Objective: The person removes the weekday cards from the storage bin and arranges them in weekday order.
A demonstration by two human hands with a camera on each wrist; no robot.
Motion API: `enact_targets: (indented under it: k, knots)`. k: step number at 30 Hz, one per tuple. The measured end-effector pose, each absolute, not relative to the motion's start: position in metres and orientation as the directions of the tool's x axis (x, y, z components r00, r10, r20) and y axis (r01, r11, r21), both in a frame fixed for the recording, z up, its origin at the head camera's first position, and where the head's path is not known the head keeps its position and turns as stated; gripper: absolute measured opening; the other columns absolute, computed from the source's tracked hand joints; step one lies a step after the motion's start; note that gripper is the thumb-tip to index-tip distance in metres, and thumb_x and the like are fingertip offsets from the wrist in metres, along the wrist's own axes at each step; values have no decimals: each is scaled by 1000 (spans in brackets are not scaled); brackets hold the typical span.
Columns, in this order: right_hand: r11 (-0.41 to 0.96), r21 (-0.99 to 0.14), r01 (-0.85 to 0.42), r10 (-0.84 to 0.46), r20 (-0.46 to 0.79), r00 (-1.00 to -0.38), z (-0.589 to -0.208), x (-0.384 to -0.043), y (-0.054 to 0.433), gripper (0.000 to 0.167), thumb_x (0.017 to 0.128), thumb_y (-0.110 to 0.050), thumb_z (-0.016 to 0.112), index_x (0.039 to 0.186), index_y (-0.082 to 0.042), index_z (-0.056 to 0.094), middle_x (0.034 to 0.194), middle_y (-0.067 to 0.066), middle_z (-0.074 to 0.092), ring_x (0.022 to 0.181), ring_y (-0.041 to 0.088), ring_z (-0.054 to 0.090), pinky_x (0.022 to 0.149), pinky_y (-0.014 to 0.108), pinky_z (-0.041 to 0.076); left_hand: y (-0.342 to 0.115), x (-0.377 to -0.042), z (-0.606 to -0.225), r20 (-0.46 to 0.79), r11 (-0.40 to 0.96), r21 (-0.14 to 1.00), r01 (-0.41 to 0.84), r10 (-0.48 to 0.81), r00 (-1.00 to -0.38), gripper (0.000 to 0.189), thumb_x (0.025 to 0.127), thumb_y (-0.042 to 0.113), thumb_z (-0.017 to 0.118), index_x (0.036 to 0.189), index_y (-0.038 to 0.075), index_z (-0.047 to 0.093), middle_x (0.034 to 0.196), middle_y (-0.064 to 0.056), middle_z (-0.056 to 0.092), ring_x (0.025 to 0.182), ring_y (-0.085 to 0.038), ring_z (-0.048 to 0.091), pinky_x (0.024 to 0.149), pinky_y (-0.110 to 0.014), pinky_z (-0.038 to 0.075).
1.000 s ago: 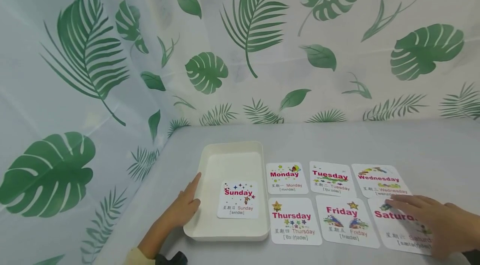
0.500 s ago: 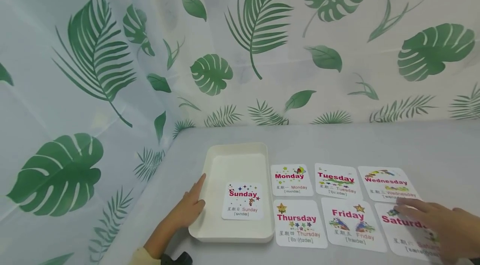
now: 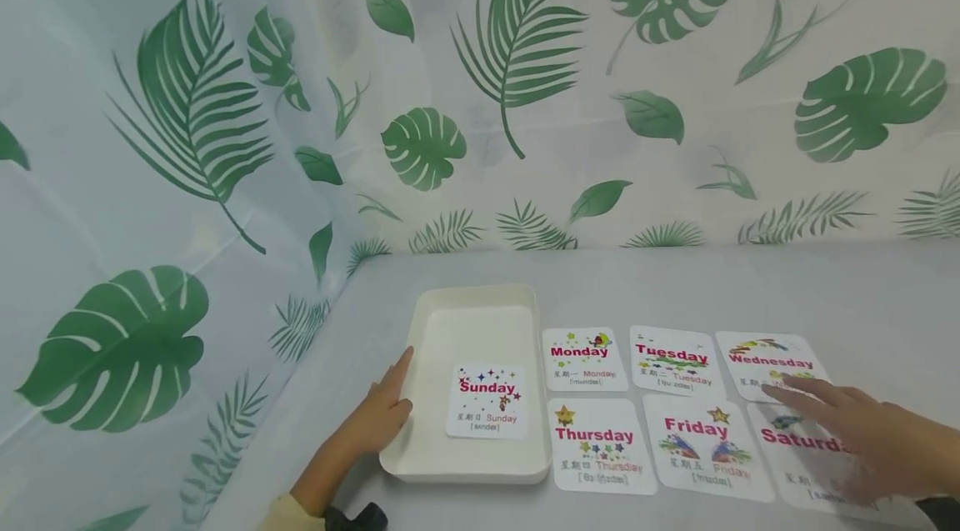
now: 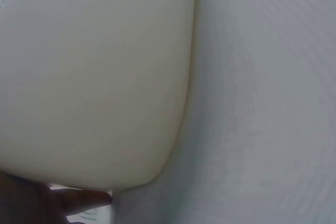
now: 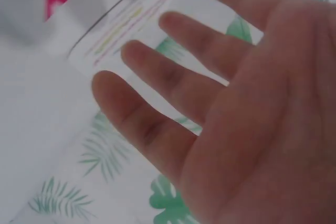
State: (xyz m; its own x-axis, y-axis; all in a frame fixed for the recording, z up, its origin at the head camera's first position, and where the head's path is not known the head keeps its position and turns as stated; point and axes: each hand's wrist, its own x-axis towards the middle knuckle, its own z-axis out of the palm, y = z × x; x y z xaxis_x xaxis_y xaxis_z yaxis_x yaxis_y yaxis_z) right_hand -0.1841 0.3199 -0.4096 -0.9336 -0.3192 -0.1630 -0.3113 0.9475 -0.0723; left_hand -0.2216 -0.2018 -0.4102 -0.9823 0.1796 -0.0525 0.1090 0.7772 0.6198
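A shallow white tray (image 3: 468, 464) holds one square card printed "Sunday" (image 3: 487, 423). My left hand (image 3: 378, 416) rests at the tray's left side, index finger straight along the wall; in the left wrist view a finger (image 4: 84, 199) touches the tray (image 4: 94, 103). Over the Saturday card (image 3: 806, 481) hovers my right hand (image 3: 885, 435), fingers spread, fingertips above the lower part of the Wednesday card (image 3: 772, 348). Its palm (image 5: 262, 124) holds nothing in the right wrist view. Part of the word "Saturday" is hidden.
Right of the tray, the cards lie in two rows: Monday (image 3: 585, 364), Tuesday (image 3: 671, 339) and Wednesday behind; Thursday (image 3: 600, 464), Friday (image 3: 697, 456) and Saturday in front. A leaf-patterned curtain (image 3: 555, 172) hangs behind and left of the grey-white table (image 3: 600, 281).
My right hand has shifted slightly left and away from me, its fingertips now covering some of the Wednesday card's lower text. The left hand stays at the tray. The head view has turned slightly.
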Motion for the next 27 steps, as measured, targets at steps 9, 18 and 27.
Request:
enact_targets:
  k: [9, 18, 27]
  knots:
    - [860, -203, -469, -480, -9, -877, -377, -209, 218, 86, 68, -41, 74, 139, -16, 34, 139, 20, 37, 119, 47, 42, 87, 63, 38, -205, -225, -412, -38, 773, 622, 121, 184, -982, 65, 85, 4, 35, 146, 1, 12, 150, -22, 18, 137, -44, 11, 107, -63, 2]
    - [795, -249, -554, -566, 26, -824, -352, -227, 113, 76, 74, -32, 72, 139, -17, 36, 144, 13, 35, 127, 40, 37, 97, 63, 31, -207, -226, -409, -35, 777, 618, 123, 184, -982, 65, 85, 4, 35, 145, 0, 12, 150, -22, 17, 137, -44, 11, 107, -64, 1]
    - [759, -332, -559, -614, -82, -785, -352, -235, 45, 80, 75, -38, 71, 142, -17, 31, 145, 11, 34, 134, 32, 31, 107, 54, 26, -208, -226, -413, -41, 760, 637, 128, 200, -979, 66, 85, 4, 35, 146, 1, 11, 150, -22, 17, 137, -44, 10, 107, -63, 0]
